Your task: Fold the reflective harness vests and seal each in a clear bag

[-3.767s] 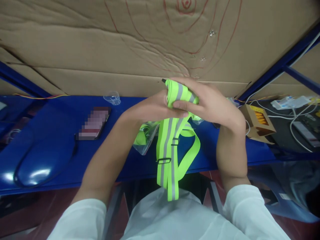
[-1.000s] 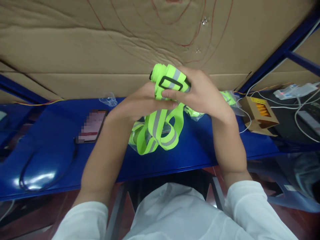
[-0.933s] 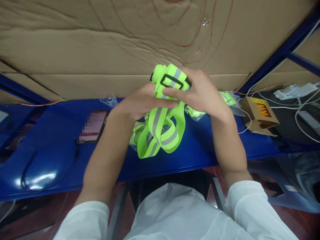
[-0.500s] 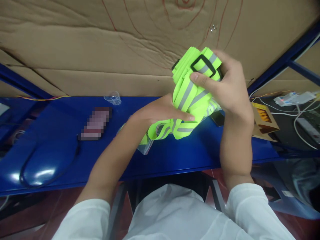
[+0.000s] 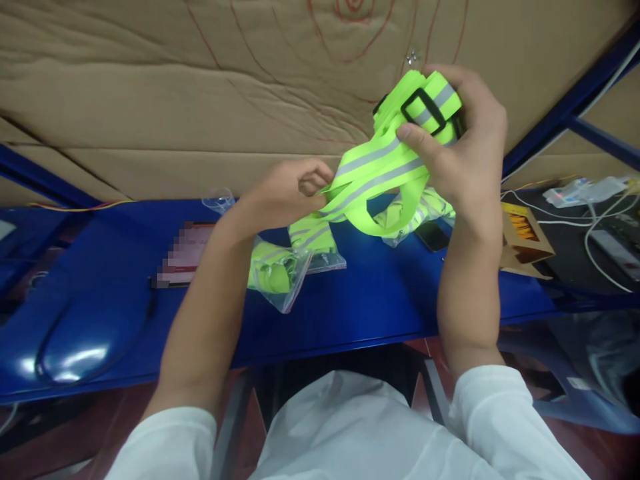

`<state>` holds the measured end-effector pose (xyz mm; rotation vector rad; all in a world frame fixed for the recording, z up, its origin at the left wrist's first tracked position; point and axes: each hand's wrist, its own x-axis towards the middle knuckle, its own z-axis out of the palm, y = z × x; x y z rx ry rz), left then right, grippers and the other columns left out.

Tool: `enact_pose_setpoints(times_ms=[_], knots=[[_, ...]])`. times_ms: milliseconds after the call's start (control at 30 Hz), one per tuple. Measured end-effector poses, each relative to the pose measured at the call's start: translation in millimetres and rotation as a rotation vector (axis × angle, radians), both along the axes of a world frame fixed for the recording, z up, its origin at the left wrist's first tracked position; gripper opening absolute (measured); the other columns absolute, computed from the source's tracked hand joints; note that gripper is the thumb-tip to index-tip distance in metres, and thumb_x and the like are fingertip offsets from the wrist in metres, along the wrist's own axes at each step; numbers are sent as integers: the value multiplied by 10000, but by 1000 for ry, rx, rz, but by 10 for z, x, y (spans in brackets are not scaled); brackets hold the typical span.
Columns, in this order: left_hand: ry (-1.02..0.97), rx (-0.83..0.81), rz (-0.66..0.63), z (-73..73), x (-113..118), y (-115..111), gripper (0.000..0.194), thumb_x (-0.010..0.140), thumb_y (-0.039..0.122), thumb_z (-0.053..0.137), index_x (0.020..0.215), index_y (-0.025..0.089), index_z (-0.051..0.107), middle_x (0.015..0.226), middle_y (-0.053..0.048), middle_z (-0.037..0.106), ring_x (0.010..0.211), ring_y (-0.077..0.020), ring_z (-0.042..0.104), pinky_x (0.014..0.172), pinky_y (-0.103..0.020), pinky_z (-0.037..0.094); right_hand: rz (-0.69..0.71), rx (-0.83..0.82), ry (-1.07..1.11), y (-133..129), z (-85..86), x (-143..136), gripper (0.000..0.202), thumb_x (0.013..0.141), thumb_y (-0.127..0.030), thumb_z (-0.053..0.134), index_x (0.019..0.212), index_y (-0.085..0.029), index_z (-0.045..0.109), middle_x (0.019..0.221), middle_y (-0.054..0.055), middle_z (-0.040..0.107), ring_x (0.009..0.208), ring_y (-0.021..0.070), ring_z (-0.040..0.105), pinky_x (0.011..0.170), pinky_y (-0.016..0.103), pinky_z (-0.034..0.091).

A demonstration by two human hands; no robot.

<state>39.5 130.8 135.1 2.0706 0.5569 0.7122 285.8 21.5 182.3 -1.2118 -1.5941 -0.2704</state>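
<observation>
My right hand [image 5: 467, 143] is closed round a folded bundle of neon yellow-green reflective strap [image 5: 383, 160], its thumb lying just below a black rectangular buckle [image 5: 423, 111]. The strap carries grey stripes. My left hand [image 5: 300, 190] grips the lower left ends of the strap between curled fingers and draws them out taut; a loop sags underneath. Below on the blue table lie clear plastic bags holding similar straps: one bagged strap [image 5: 273, 267] near my left forearm, and another bagged strap [image 5: 427, 210] behind the held loop.
A pixelated phone-like object [image 5: 187, 250] lies on the blue table [image 5: 380, 300] at left, near a clear plastic piece [image 5: 219, 199]. A dark phone [image 5: 433, 237] rests by my right wrist. On the right are an open cardboard box [image 5: 525, 233] and a white power strip [image 5: 585, 192] with cables. Cardboard [image 5: 150, 113] stands behind.
My left hand has moved left and pulled strap ends out from the bundle. My right hand with the bundle has moved slightly up and right. More of the bagged straps on the table shows.
</observation>
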Motion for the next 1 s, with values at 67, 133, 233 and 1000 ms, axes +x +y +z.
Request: enact_pose_setpoints(times_ms=[67, 133, 233, 1000], knots=[[-28, -48, -18, 10, -19, 11, 226, 825, 296, 767, 1008, 185, 694, 947, -51, 719, 829, -158, 662, 747, -257, 531, 8, 7, 49, 8, 0, 15, 480, 780, -165, 796, 1235, -268, 687, 1333, 34, 702, 1226, 255, 656, 1099, 411, 494], [-103, -102, -93, 19, -5, -18, 330, 852, 342, 778, 1130, 195, 680, 1096, -72, 726, 978, -190, 687, 848, -285, 554, 23, -1, 85, 2, 6, -3, 453, 799, -193, 782, 1232, -277, 681, 1332, 30, 701, 1204, 261, 663, 1065, 416, 517], [-197, -120, -213, 18, 48, -77, 446, 895, 383, 757, 1296, 232, 632, 1362, -85, 650, 1261, -253, 622, 1041, -358, 529, 68, 1, 102, -10, 14, -49, 416, 817, -232, 771, 1222, -257, 679, 1311, 30, 714, 1169, 251, 674, 1025, 399, 537], [-142, 126, 112, -1, 69, -31, 324, 820, 443, 812, 881, 212, 593, 839, -13, 698, 813, -190, 661, 653, -298, 490, 95, 83, 236, 74, -30, 309, 407, 750, -215, 843, 1133, -255, 715, 1086, 19, 749, 1004, 228, 718, 874, 372, 571]])
